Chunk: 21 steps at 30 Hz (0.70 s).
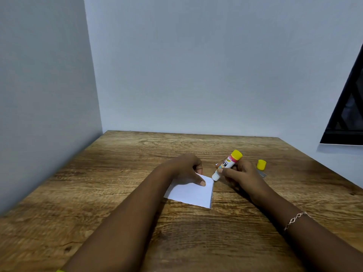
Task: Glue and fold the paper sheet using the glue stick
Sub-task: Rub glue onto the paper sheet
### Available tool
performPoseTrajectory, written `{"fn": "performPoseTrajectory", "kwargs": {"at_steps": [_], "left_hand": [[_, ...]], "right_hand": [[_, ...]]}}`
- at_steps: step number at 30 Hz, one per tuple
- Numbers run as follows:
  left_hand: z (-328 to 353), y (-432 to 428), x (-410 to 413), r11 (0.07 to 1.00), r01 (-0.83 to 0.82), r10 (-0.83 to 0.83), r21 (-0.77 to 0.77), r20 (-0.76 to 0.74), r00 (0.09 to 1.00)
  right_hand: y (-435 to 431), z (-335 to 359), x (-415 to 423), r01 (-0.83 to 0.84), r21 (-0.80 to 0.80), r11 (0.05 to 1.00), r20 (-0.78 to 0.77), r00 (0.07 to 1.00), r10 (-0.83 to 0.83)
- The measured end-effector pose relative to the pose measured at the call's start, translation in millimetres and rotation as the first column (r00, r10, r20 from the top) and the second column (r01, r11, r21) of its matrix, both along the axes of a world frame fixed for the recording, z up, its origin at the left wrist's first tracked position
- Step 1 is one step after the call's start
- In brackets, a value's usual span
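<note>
A small white paper sheet (191, 192) lies on the wooden table (117, 173) in the middle of the view. My left hand (186, 168) rests on its far left part, the thumb pressing down near the top edge. My right hand (240, 174) grips a glue stick (227, 164) with a white body and yellow base, tilted, its white tip touching the paper's upper right corner. The stick is uncapped; its yellow cap (261, 164) stands on the table just right of my right hand.
White walls close the table at the left and back. A dark window frame (347, 114) is at the far right. A thin grey object (262, 174) lies under the cap area, partly hidden by my right hand.
</note>
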<state>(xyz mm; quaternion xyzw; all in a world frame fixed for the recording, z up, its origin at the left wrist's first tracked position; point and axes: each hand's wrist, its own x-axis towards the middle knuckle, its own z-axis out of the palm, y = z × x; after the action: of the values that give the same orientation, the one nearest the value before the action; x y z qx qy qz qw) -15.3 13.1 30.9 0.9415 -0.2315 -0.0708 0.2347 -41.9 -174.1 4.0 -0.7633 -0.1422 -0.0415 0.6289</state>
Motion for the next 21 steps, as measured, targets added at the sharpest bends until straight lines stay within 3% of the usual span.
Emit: {"fn": "performPoseTrajectory", "kwargs": {"at_steps": [8,16,21], "left_hand": [[-6.0,8.4,4.1,0.978,-0.167,0.174,-0.122,0.052,0.983],[-11.0,27.4,12.5,0.881,-0.456,0.467,-0.126,0.084,0.880],[-10.1,26.5,15.3,0.877,-0.474,0.480,-0.072,0.100,0.872]], "right_hand": [[2.3,0.6,0.1,0.018,0.025,1.000,0.002,1.000,-0.019],[29.5,16.1,13.8,-0.006,0.107,0.994,-0.016,1.000,0.008],[52.4,12.6,29.1,0.007,-0.028,1.000,0.039,0.999,-0.006]]}}
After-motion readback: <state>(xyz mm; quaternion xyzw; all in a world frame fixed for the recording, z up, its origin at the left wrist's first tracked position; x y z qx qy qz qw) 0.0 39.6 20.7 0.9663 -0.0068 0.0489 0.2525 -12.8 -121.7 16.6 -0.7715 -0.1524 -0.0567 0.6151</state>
